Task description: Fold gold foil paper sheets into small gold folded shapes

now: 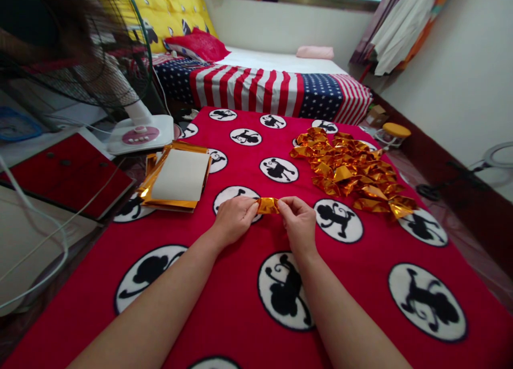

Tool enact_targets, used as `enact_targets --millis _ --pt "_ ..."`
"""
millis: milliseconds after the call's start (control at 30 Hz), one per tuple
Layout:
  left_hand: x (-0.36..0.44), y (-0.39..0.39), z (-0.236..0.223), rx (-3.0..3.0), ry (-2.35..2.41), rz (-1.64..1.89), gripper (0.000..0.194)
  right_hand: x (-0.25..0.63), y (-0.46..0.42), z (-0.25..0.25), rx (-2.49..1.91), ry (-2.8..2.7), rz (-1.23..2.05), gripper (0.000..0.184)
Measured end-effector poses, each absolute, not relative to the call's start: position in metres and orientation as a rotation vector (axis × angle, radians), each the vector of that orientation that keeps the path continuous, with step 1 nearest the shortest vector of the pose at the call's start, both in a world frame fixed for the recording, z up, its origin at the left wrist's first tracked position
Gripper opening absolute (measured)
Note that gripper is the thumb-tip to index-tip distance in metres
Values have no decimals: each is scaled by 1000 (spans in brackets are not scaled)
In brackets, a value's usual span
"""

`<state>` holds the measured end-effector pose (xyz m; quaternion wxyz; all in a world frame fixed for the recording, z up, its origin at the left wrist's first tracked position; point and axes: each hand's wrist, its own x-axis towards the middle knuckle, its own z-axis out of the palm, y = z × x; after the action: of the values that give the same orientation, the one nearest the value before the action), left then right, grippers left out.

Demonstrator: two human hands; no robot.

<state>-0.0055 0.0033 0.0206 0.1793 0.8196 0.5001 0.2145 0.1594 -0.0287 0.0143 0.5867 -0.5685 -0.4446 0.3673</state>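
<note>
A small strip of shiny gold foil paper point(267, 206) is stretched between my two hands, above the red cloth point(248, 273) with monkey prints. My left hand point(236, 218) pinches its left end, and the fingertips of my right hand point(298, 222) close on its right end. The middle of the foil looks rolled or folded. To the right lies a heap of folded gold foil pieces point(348, 168) with flared ends. A stack of gold-edged sheets point(180, 176), pale on top, rests to the left of my hands.
At the left stands a fan point(138, 125) with a white base, beside a dark red panel point(66, 166) and loose white cables point(60, 251). Beyond the cloth is a bed point(256, 88) with a striped, starred cover. A yellow-topped stool point(396, 131) is at the right.
</note>
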Motion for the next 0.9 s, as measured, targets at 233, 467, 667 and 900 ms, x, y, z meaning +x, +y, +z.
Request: enact_targets --millis 233,467,667,900 --pt "-10 7 20 2062 1232 722 39 158 -29 12 -1315 -1045 873 22" --pt "-8 6 18 1979 1283 780 42 157 -31 12 -1309 -1093 844 21" --pt "-8 6 15 1943 1302 870 47 156 -32 10 -1289 -1140 852 22" --pt "-9 9 9 1867 1253 903 49 156 -31 10 -1298 -1180 829 20"
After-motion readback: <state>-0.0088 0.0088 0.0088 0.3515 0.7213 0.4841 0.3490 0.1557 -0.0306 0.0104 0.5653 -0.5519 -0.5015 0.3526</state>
